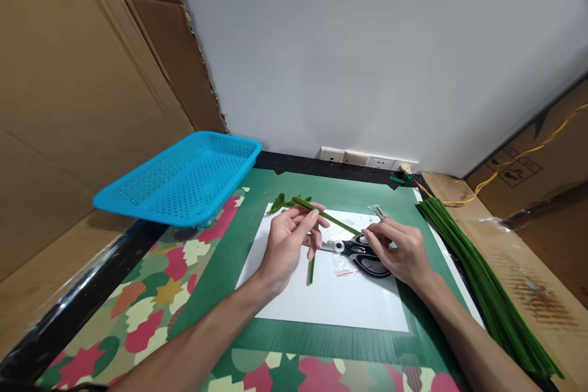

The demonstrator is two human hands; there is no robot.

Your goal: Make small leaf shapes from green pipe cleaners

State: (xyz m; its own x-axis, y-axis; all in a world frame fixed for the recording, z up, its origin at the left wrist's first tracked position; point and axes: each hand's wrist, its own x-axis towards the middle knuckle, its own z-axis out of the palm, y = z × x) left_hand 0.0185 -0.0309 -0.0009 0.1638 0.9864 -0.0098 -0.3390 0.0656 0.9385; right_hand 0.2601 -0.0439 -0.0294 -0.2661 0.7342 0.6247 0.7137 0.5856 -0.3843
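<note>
My left hand (pixel 287 242) pinches a green pipe cleaner (pixel 340 223) between thumb and fingers, its left end sticking out past them. The fingers of my right hand (pixel 402 248) close on its right end, so it slants between both hands. Below my left hand, a second green length (pixel 312 272) points toward me; whether it is held or lies on the paper I cannot tell. Black-and-grey scissors (pixel 374 266) lie beneath my right hand. Behind my left hand are bent green loops (pixel 277 203), partly covered. White paper (pixel 331 306) lies under all this.
A blue perforated basket (pixel 184 217) stands at the left. A bundle of green pipe cleaners (pixel 478 282) lies at the right. A small clear bag (pixel 342 265) and a tweezers-like tool (pixel 380 212) are near the scissors. Sockets (pixel 381 162) and a yellow cable (pixel 487 182) run along the back.
</note>
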